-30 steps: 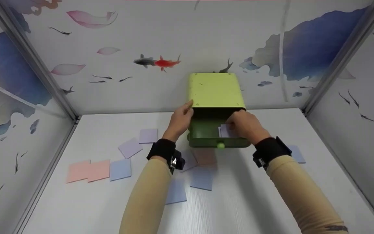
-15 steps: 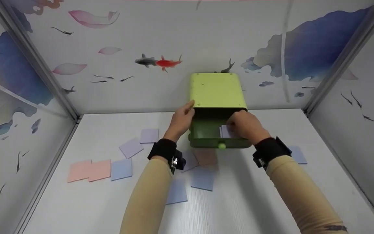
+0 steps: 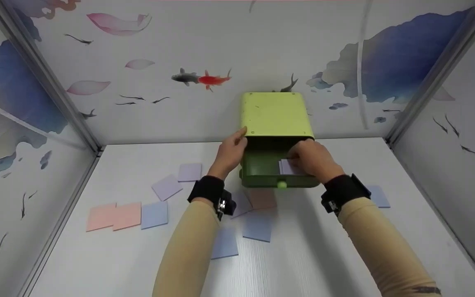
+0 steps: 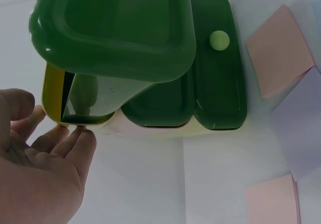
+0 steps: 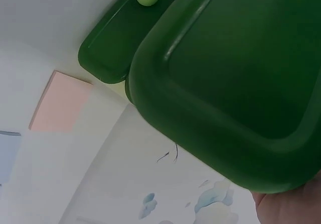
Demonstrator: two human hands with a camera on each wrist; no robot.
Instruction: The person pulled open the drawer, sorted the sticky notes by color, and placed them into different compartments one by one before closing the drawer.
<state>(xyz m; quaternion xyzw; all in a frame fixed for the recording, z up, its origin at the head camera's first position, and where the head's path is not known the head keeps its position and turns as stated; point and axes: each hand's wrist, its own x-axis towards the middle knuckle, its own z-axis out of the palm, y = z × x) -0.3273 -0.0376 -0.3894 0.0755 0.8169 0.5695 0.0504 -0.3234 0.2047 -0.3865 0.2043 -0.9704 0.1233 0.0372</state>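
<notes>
A small drawer cabinet (image 3: 276, 113) with a yellow-green top stands against the back wall. Its dark green top drawer (image 3: 260, 181) is pulled out, a light green knob on its front. My left hand (image 3: 230, 154) rests at the cabinet's left front edge, thumb by the top corner; in the left wrist view its fingertips (image 4: 83, 136) touch the side. Inside the drawer's right half, my right hand (image 3: 315, 161) holds lilac square note pads (image 3: 288, 167) with curled fingers, its fingertips hidden. In the right wrist view the drawer front (image 5: 241, 83) covers most of that hand.
Pink pads (image 3: 127, 216), lilac pads (image 3: 167, 188) and blue pads (image 3: 154, 215) lie spread on the white table (image 3: 109, 268), left and centre. Another blue pad (image 3: 379, 196) lies right of my right wrist. Lower drawers (image 4: 218, 83) are shut. Printed walls enclose three sides.
The lilac pads in the drawer shift slightly under my right fingers, their left edges closer together. My left hand and the cabinet stay in place.
</notes>
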